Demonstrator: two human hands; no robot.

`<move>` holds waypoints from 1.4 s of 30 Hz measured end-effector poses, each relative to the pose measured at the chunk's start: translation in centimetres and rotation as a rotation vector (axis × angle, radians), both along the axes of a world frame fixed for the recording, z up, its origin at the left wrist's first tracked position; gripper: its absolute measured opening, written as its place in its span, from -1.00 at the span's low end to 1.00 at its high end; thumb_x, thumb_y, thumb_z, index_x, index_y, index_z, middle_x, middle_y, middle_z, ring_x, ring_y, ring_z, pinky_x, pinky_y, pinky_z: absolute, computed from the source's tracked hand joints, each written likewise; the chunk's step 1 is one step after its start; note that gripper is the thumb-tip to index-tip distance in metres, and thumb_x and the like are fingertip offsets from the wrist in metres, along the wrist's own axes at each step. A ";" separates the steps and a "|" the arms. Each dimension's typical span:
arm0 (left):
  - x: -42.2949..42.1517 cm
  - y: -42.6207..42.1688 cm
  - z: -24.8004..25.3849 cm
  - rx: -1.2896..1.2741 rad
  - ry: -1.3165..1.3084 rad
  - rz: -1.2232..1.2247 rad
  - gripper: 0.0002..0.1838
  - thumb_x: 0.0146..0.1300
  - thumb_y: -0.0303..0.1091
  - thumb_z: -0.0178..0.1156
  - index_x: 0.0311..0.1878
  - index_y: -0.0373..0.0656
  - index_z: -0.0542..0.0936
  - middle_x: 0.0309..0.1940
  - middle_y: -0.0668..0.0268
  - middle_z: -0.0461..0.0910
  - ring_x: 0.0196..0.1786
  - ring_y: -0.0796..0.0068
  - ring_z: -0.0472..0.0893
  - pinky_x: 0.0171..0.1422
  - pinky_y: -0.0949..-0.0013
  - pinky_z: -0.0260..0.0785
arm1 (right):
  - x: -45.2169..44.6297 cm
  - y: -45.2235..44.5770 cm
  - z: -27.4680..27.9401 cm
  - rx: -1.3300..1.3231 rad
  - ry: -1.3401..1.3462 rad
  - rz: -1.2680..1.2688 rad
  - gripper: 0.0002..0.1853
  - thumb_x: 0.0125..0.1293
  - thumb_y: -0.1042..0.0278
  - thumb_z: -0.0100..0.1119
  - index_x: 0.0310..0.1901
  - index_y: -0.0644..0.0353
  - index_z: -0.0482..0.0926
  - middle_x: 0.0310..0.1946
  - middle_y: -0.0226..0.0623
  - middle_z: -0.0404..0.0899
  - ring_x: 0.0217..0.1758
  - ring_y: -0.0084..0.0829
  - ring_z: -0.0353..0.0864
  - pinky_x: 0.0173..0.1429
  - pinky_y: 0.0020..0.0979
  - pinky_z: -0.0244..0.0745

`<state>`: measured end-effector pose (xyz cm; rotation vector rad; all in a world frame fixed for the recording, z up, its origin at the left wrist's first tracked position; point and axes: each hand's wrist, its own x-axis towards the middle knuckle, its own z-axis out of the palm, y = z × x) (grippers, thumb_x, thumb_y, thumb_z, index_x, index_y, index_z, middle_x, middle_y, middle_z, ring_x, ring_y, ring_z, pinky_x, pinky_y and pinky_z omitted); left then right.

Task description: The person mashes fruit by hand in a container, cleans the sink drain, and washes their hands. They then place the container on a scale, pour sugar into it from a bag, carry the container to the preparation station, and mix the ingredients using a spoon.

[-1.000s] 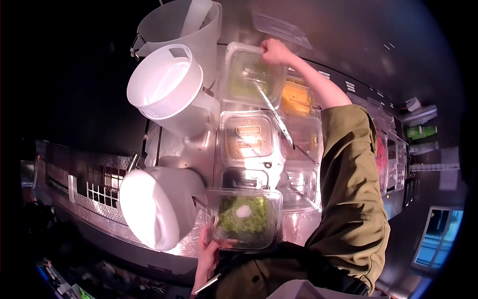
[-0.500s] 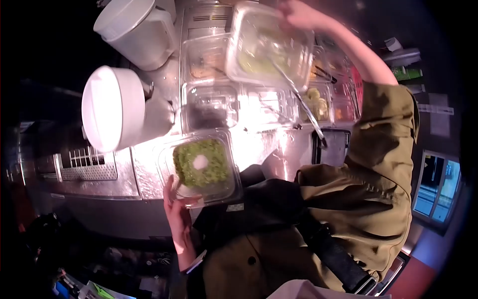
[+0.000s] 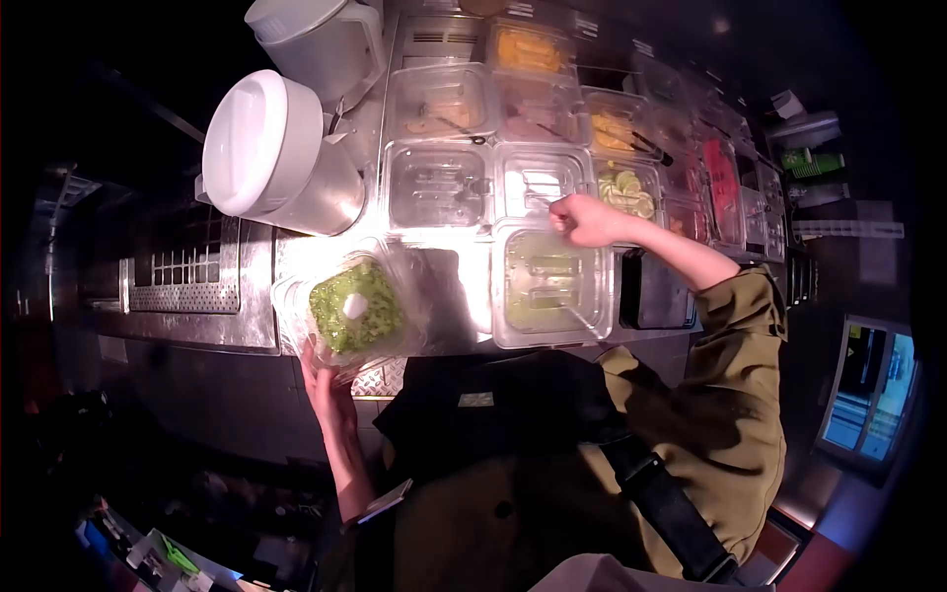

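At the counter's near left, my left hand (image 3: 321, 373) grips the near edge of a clear plastic container (image 3: 402, 340). Chopped greens (image 3: 370, 314) fill its middle, with a small white mound (image 3: 355, 305) on top. The container looks slightly tilted. My right hand (image 3: 589, 220) is closed at the far edge of a lidded clear container (image 3: 513, 321), its fingertips partly hidden. Pale green contents show through that lid. A thin utensil handle (image 3: 590, 318) shows at its near right corner.
Two white-lidded pitchers (image 3: 247, 148) (image 3: 321, 59) stand at the left. Behind my hands are rows of clear lidded tubs (image 3: 439, 185), including one with sliced limes (image 3: 627, 190) and one with orange pieces (image 3: 533, 49). A dark tray (image 3: 659, 288) lies to the right.
My right hand has brought the lidded container down and nearer, from above the tubs to the counter's near edge. The container of greens has shifted left and up with my left hand.
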<state>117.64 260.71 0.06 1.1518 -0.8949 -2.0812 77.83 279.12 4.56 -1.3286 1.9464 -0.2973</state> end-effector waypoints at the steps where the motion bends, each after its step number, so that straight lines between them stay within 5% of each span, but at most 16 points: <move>1: 0.1 -0.1 -0.3 -0.014 0.001 0.001 -0.29 -0.07 -0.48 -0.05 0.24 -0.17 0.00 0.16 -0.03 0.08 0.05 0.09 0.34 0.01 0.11 0.35 | 0.2 -0.2 -0.5 -0.023 0.016 -0.002 -0.87 -0.22 0.49 -0.02 -0.54 0.32 0.33 -0.61 -0.16 0.37 -0.50 -0.29 0.36 -0.35 -0.34 0.29; 2: 0.3 -0.4 -0.8 -0.028 0.002 0.002 -0.28 -0.08 -0.49 -0.04 0.24 -0.18 -0.01 0.17 -0.04 0.07 0.06 0.08 0.33 0.01 0.11 0.35 | 0.2 -0.2 -0.7 -0.045 0.032 -0.004 -0.87 -0.20 0.49 -0.01 -0.55 0.29 0.29 -0.67 -0.25 0.33 -0.56 -0.41 0.32 -0.40 -0.40 0.26; 6: 0.1 -0.8 -0.9 0.008 0.015 -0.017 -0.27 -0.10 -0.48 -0.02 0.24 -0.14 0.02 0.18 -0.08 0.04 0.06 0.07 0.33 0.03 0.13 0.34 | 1.9 -0.2 1.4 -0.090 0.159 -0.030 -0.77 -0.19 0.50 0.00 -0.39 0.29 0.35 -0.63 -0.16 0.41 -0.53 -0.21 0.45 -0.39 -0.32 0.34; 10: 0.3 -1.1 -1.8 -0.007 0.011 -0.030 -0.31 -0.07 -0.45 -0.03 0.24 -0.10 0.06 0.17 -0.09 0.04 0.06 0.09 0.33 0.04 0.16 0.33 | 2.7 1.0 2.0 -0.294 0.459 0.036 -0.71 -0.14 0.51 -0.02 -0.27 0.27 0.37 -0.57 -0.15 0.48 -0.51 -0.27 0.53 -0.38 -0.42 0.43; 12: -0.1 -1.3 -1.8 0.002 -0.002 -0.020 -0.32 -0.05 -0.46 -0.04 0.24 -0.10 0.06 0.17 -0.09 0.05 0.06 0.09 0.33 0.05 0.17 0.33 | 0.5 1.2 1.7 -0.359 0.285 -0.124 -0.74 -0.10 0.49 0.04 -0.29 0.27 0.37 -0.54 -0.26 0.48 -0.49 -0.46 0.52 -0.36 -0.46 0.43; 14: -0.5 -1.1 -1.1 0.010 -0.015 -0.032 -0.39 0.04 -0.44 -0.04 0.23 -0.13 0.08 0.16 -0.07 0.08 0.08 0.10 0.32 0.06 0.18 0.32 | -2.2 1.3 2.1 -0.414 -0.208 -0.393 -0.79 0.04 0.47 0.01 -0.24 0.22 0.36 -0.52 -0.45 0.41 -0.43 -0.65 0.41 -0.33 -0.55 0.40; 22: 0.8 0.2 0.1 0.079 -0.003 -0.005 -0.47 0.23 -0.09 -0.08 0.17 -0.19 0.13 0.00 0.12 0.32 -0.03 0.19 0.43 -0.07 0.35 0.40 | -10.3 1.0 -5.9 -0.334 -0.322 -1.096 -0.89 0.10 0.52 -0.11 -0.30 0.24 0.37 -0.51 -0.31 0.47 -0.50 -0.55 0.47 -0.40 -0.57 0.38; 26: 1.5 1.0 0.3 0.114 -0.085 0.178 -0.54 0.23 -0.13 -0.08 0.10 -0.21 0.20 -0.01 0.09 0.33 -0.04 0.21 0.44 -0.06 0.36 0.37 | -12.2 1.5 -9.9 -0.327 -0.041 -1.058 -0.97 0.08 0.51 -0.07 -0.43 0.21 0.39 -0.54 -0.30 0.49 -0.50 -0.52 0.48 -0.40 -0.55 0.36; 28: 1.8 1.0 -0.2 0.071 -0.079 0.186 -0.60 0.22 -0.21 -0.06 0.04 -0.25 0.26 -0.11 0.13 0.39 -0.10 0.25 0.47 -0.08 0.37 0.39 | -13.2 2.6 -10.1 -0.276 0.352 -0.821 -0.68 0.05 0.27 0.08 -0.21 0.33 0.42 -0.45 -0.24 0.51 -0.36 -0.39 0.50 -0.23 -0.43 0.39; 29: 1.9 0.9 -0.3 0.047 -0.096 0.193 -0.63 0.22 -0.24 -0.05 0.01 -0.26 0.29 -0.15 0.16 0.42 -0.13 0.27 0.49 -0.09 0.37 0.40 | -11.8 3.5 -8.5 -0.391 0.603 -0.684 -0.48 -0.01 0.14 0.11 -0.04 0.28 0.36 -0.24 0.01 0.46 -0.18 -0.11 0.47 -0.11 -0.26 0.36; 30: 1.7 0.8 0.1 0.020 -0.113 0.204 -0.66 0.22 -0.26 -0.05 -0.01 -0.27 0.32 -0.18 0.19 0.43 -0.15 0.28 0.50 -0.10 0.38 0.41 | -10.4 4.7 -6.4 -0.429 0.750 -0.511 -0.40 0.03 0.15 0.10 0.08 0.25 0.21 -0.10 0.01 0.35 -0.09 -0.08 0.40 -0.07 -0.25 0.34; 32: 1.0 1.0 1.0 -0.019 -0.171 0.233 -0.69 0.21 -0.29 -0.04 -0.05 -0.28 0.35 -0.22 0.24 0.45 -0.19 0.31 0.52 -0.12 0.40 0.42 | -5.7 6.7 -0.8 -0.421 0.683 -0.242 -0.47 0.04 0.37 0.09 0.08 0.22 0.19 -0.15 -0.04 0.32 -0.18 -0.05 0.40 -0.19 -0.24 0.37; 34: 1.0 1.2 1.5 -0.046 -0.194 0.233 -0.70 0.22 -0.30 -0.04 -0.04 -0.28 0.34 -0.22 0.24 0.45 -0.21 0.34 0.53 -0.14 0.43 0.43 | -3.6 11.3 -0.3 -0.531 0.700 0.167 -0.41 0.00 0.35 0.15 0.10 0.17 0.18 -0.25 -0.08 0.34 -0.37 -0.15 0.44 -0.40 -0.27 0.39; 35: 1.0 1.3 1.4 -0.065 -0.188 0.231 -0.70 0.22 -0.31 -0.04 -0.04 -0.29 0.34 -0.23 0.24 0.45 -0.21 0.34 0.53 -0.15 0.44 0.43 | -1.6 13.8 0.6 -0.361 0.708 0.273 -0.39 -0.01 0.32 0.17 0.12 0.14 0.19 -0.33 -0.16 0.36 -0.44 -0.24 0.44 -0.48 -0.33 0.38; 37: 0.9 1.4 1.6 -0.073 -0.191 0.224 -0.70 0.22 -0.32 -0.04 -0.04 -0.28 0.35 -0.23 0.24 0.45 -0.23 0.35 0.53 -0.15 0.44 0.43 | 1.6 16.8 1.5 -0.335 0.448 0.410 -0.31 -0.06 0.13 0.22 0.13 0.14 0.20 -0.43 -0.32 0.37 -0.57 -0.37 0.40 -0.61 -0.41 0.31; 42: 0.6 -0.2 0.3 -0.084 -0.179 0.141 -0.70 0.20 -0.33 0.00 -0.05 -0.27 0.36 -0.22 0.21 0.45 -0.31 0.39 0.55 -0.20 0.46 0.45 | 10.1 18.0 0.0 -0.584 -0.072 -0.057 -0.38 -0.02 0.19 0.23 0.07 0.27 0.26 -0.45 -0.30 0.38 -0.62 -0.52 0.33 -0.55 -0.54 0.27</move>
